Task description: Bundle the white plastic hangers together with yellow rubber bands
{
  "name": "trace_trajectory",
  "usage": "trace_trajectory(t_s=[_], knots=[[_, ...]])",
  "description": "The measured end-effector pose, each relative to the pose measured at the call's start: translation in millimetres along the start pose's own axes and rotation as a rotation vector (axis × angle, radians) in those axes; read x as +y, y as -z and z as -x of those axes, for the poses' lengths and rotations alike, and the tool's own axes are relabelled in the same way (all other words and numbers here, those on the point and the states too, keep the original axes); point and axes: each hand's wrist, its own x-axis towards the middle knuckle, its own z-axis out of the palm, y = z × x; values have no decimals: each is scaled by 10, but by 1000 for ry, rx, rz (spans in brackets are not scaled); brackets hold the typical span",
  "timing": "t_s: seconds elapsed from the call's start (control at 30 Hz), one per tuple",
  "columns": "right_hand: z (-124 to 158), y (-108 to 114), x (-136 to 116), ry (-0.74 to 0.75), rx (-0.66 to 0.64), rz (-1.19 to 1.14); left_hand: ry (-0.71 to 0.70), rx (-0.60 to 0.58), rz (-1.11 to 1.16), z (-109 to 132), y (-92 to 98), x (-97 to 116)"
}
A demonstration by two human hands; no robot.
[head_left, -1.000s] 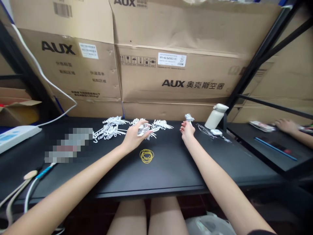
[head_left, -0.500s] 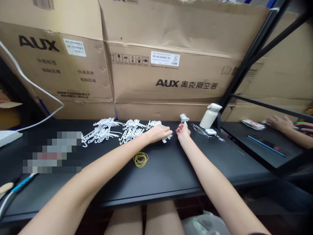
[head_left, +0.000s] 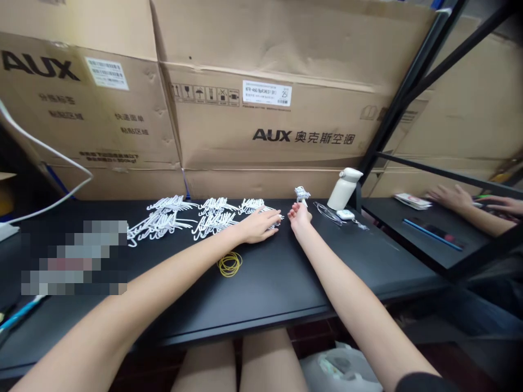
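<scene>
White hook-ended wires lie in piles along the back of the black table, among them a front pile and a left pile. My left hand rests palm down, fingers stretched out, over the right-hand end of the wires and partly covers them. Just right of it, my right hand is closed around the lower part of an upright bundle of white wires, whose top sticks out above the fingers. Yellow rubber bands lie loose in front of my left forearm.
Behind stand large cardboard boxes. At the right are glasses, a white bottle and a small white case. Beyond a black metal frame another person's hands work near a blue stick.
The fingers of my left hand have spread and flattened over the wires. My right hand keeps the bundle in about the same place. The whole view has shifted slightly.
</scene>
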Motion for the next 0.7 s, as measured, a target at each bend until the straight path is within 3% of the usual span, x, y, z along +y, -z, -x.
trace_trajectory(t_s=[0.23, 0.43, 0.53, 0.7], knots=[[-23, -8, -3, -13, 11, -18, 180, -19, 288, 51, 43, -58], [-19, -9, 4, -13, 4, -30, 365, 63, 316, 169, -33, -130], [-19, -10, 3, -4, 4, -27, 344, 72, 291, 221, -56, -164], [-25, -4, 3, 29, 8, 7, 251, -28, 241, 235, 33, -173]])
